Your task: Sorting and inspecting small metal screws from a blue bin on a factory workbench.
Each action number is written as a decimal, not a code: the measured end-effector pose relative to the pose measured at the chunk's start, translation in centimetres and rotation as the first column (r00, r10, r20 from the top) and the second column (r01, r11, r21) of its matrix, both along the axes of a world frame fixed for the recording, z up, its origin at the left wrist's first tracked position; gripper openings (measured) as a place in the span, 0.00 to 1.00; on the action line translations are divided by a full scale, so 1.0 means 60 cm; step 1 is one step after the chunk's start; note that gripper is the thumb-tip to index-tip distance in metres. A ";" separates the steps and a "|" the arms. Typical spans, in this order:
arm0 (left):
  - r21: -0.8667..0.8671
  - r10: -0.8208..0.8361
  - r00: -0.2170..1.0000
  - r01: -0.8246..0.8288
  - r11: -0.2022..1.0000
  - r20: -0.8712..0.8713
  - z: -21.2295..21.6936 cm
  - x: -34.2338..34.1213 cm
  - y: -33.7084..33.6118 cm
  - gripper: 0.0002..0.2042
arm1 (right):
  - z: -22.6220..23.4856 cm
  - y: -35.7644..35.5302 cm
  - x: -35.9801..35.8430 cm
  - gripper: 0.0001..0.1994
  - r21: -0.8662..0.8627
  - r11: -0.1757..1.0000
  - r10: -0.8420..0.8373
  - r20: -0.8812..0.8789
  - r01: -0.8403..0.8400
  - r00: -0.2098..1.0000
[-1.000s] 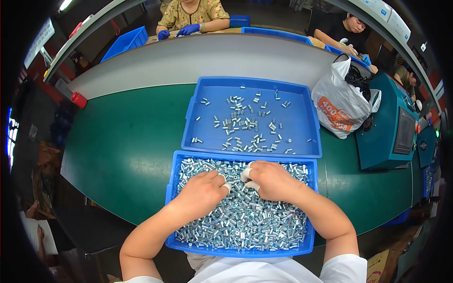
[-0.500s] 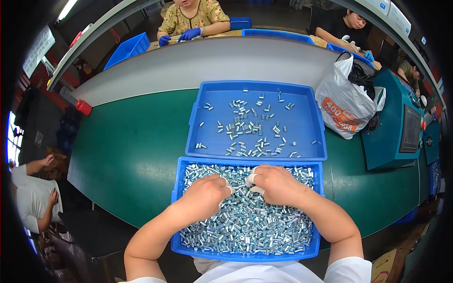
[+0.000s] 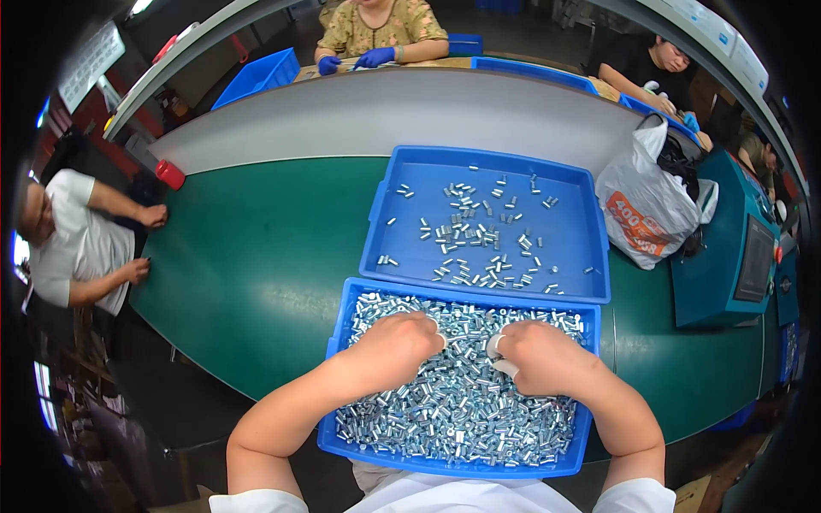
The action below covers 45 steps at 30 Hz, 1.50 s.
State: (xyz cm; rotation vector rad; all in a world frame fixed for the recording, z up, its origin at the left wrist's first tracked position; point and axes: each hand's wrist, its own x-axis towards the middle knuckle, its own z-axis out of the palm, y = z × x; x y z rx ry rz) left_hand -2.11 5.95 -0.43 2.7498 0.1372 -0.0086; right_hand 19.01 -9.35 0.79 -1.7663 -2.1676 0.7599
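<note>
A deep blue tray [image 3: 329,438] in front of me is filled with small silvery metal cylinders [image 3: 453,419]. Over its left half, my left hand [image 3: 395,349] is curled, knuckles up, with a pale finger cover at its fingertips. My right hand [image 3: 540,356] bends into the heap on the other side, with white covers on thumb and forefinger drawn close together. Both hands touch or hover just over the cylinders; whatever their fingertips pinch is hidden. Behind, a shallower blue tray [image 3: 389,197] holds scattered cylinders of the same sort.
Both trays stand on a green table [image 3: 274,248]. To the right are a white plastic bag [image 3: 646,201] and a teal machine [image 3: 714,265] with a screen. A red object [image 3: 170,174] sits by the grey partition [image 3: 479,107]. Co-workers sit beyond it; another person [image 3: 85,239] is at the left edge.
My view has shifted, so the trays appear farther right. My right hand has moved slightly away from the left and nearer to me. The person at the left has come closer to the table.
</note>
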 end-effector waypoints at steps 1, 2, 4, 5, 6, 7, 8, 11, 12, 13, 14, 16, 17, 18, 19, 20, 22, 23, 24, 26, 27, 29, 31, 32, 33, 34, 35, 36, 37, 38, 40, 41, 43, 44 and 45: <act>0.007 -0.008 1.000 0.008 1.000 -0.001 0.001 0.001 0.000 0.10 | -0.010 -0.005 -0.002 0.08 0.014 1.000 -0.019 -0.002 0.019 1.000; 0.015 -0.016 1.000 0.016 1.000 -0.003 0.001 0.002 0.000 0.09 | -0.013 -0.009 -0.002 0.09 0.034 0.998 -0.043 -0.031 0.044 0.999; 0.028 0.006 1.000 -0.006 1.000 0.005 -0.001 0.003 -0.001 0.08 | -0.020 -0.018 -0.005 0.08 0.098 0.989 -0.105 -0.077 0.112 0.992; 0.019 0.010 1.000 -0.010 1.000 0.022 -0.005 0.002 0.000 0.07 | -0.022 -0.019 -0.007 0.08 0.099 0.990 -0.091 -0.075 0.098 0.993; 0.010 0.012 0.999 -0.012 1.000 0.038 -0.007 0.002 0.001 0.07 | -0.024 -0.019 -0.009 0.08 0.106 0.987 -0.109 -0.091 0.118 0.990; -0.003 0.016 0.998 -0.015 1.000 0.054 -0.007 0.003 0.002 0.06 | -0.024 -0.022 -0.009 0.09 0.110 0.983 -0.133 -0.105 0.145 0.985; -0.005 0.019 0.998 -0.019 1.000 0.056 -0.005 0.003 0.002 0.06 | -0.026 -0.023 -0.009 0.09 0.109 0.984 -0.130 -0.102 0.141 0.986; 0.007 0.020 1.000 -0.020 1.000 0.022 -0.003 0.004 0.003 0.07 | -0.033 -0.023 -0.010 0.09 0.179 0.978 -0.094 -0.064 0.104 0.994; 0.010 0.001 1.000 -0.001 1.000 0.031 -0.004 0.004 0.003 0.08 | -0.032 -0.023 -0.011 0.09 0.172 0.978 -0.108 -0.074 0.120 0.991; 0.013 -0.017 0.999 0.017 1.000 0.039 -0.004 0.005 0.003 0.08 | -0.031 -0.024 -0.011 0.09 0.165 0.977 -0.123 -0.084 0.135 0.989; 0.014 -0.017 0.999 0.016 1.000 0.039 -0.004 0.005 0.005 0.08 | -0.035 -0.025 -0.012 0.09 0.166 0.977 -0.122 -0.085 0.135 0.989; -0.031 -0.040 0.999 0.040 0.999 -0.004 -0.003 0.006 0.011 0.09 | -0.045 -0.026 -0.013 0.08 0.216 0.965 -0.134 -0.069 0.146 0.989; -0.028 -0.040 0.999 0.040 0.999 -0.007 -0.004 0.007 0.014 0.09 | -0.045 -0.025 -0.013 0.08 0.219 0.965 -0.133 -0.072 0.146 0.988; -0.050 -0.041 0.999 0.041 0.998 0.003 -0.006 0.008 0.015 0.10 | -0.044 -0.026 -0.013 0.08 0.224 0.962 -0.137 -0.087 0.153 0.987; -0.068 -0.038 0.999 0.039 0.997 0.013 -0.005 0.008 0.015 0.10 | -0.043 -0.026 -0.013 0.08 0.232 0.960 -0.138 -0.103 0.158 0.985; -0.055 -0.029 1.000 0.028 0.998 -0.004 -0.001 0.009 0.013 0.11 | -0.045 -0.026 -0.012 0.09 0.234 0.958 -0.140 -0.118 0.164 0.983; -0.062 -0.030 0.999 0.029 0.998 -0.020 0.000 0.012 0.017 0.11 | -0.049 -0.024 -0.008 0.08 0.236 0.958 -0.138 -0.123 0.164 0.983; -0.074 -0.033 0.999 0.031 0.997 -0.029 0.000 0.014 0.018 0.11 | -0.052 -0.024 -0.007 0.08 0.233 0.959 -0.138 -0.122 0.164 0.983; -0.074 -0.040 0.999 0.037 0.997 -0.036 0.001 0.016 0.018 0.11 | -0.053 -0.025 -0.007 0.08 0.232 0.957 -0.144 -0.129 0.171 0.981; -0.046 -0.053 0.998 0.051 0.998 -0.037 0.004 0.021 0.016 0.11 | -0.055 -0.025 -0.008 0.08 0.264 0.949 -0.141 -0.138 0.174 0.980; -0.044 -0.059 0.997 0.057 0.997 -0.043 0.006 0.024 0.016 0.11 | -0.055 -0.026 -0.007 0.08 0.266 0.947 -0.147 -0.143 0.181 0.979; -0.035 -0.084 0.996 0.083 0.996 -0.040 0.007 0.027 0.014 0.10 | -0.055 -0.028 -0.005 0.08 0.262 0.949 -0.133 -0.162 0.172 0.978; -0.043 -0.084 0.996 0.084 0.996 -0.005 0.003 0.027 0.012 0.10 | -0.056 -0.030 -0.001 0.08 0.261 0.948 -0.131 -0.206 0.183 0.970; -0.052 -0.076 0.996 0.078 0.996 0.034 0.001 0.028 0.011 0.10 | -0.057 -0.031 0.000 0.07 0.260 0.947 -0.122 -0.246 0.187 0.961; -0.055 -0.082 0.996 0.084 0.995 0.032 0.002 0.028 0.012 0.10 | -0.056 -0.030 0.002 0.07 0.257 0.947 -0.128 -0.248 0.193 0.960; -0.063 -0.077 0.996 0.080 0.995 0.045 0.003 0.026 0.013 0.09 | -0.056 -0.028 0.003 0.08 0.298 0.929 -0.126 -0.297 0.217 0.947; -0.071 -0.070 0.996 0.074 0.995 0.059 0.003 0.025 0.013 0.09 | -0.055 -0.026 0.004 0.08 0.338 0.910 -0.119 -0.344 0.241 0.931; -0.102 0.014 0.995 -0.003 0.995 0.102 0.002 0.022 0.009 0.09 | -0.048 -0.027 0.004 0.07 0.246 0.934 -0.150 -0.390 0.260 0.908; -0.102 0.023 0.995 -0.012 0.995 0.099 0.002 0.018 0.008 0.09 | -0.046 -0.025 0.003 0.07 0.245 0.936 -0.142 -0.393 0.252 0.909; -0.254 0.094 0.979 -0.046 0.966 0.179 0.002 0.015 0.007 0.09 | -0.045 -0.022 0.001 0.07 0.244 0.929 -0.144 -0.457 0.279 0.878; -0.470 0.207 0.933 -0.047 0.882 0.295 0.001 0.011 0.000 0.11 | -0.037 -0.017 -0.002 0.06 0.280 0.919 -0.101 -0.517 0.279 0.850; -0.570 0.243 0.936 -0.058 0.819 0.254 0.014 0.018 -0.011 0.11 | -0.036 -0.019 -0.004 0.06 0.225 0.924 -0.132 -0.572 0.309 0.810; -0.674 0.276 0.936 -0.060 0.736 0.219 0.021 0.029 -0.033 0.11 | -0.028 -0.026 -0.015 0.05 0.050 0.933 -0.222 -0.698 0.355 0.680; -0.703 0.288 0.931 -0.051 0.709 0.223 0.024 0.034 -0.044 0.12 | -0.032 -0.029 -0.019 0.05 0.032 0.920 -0.246 -0.728 0.390 0.640; -0.730 0.298 0.927 -0.038 0.682 0.230 0.028 0.039 -0.056 0.12 | -0.035 -0.033 -0.023 0.05 0.012 0.905 -0.271 -0.754 0.425 0.598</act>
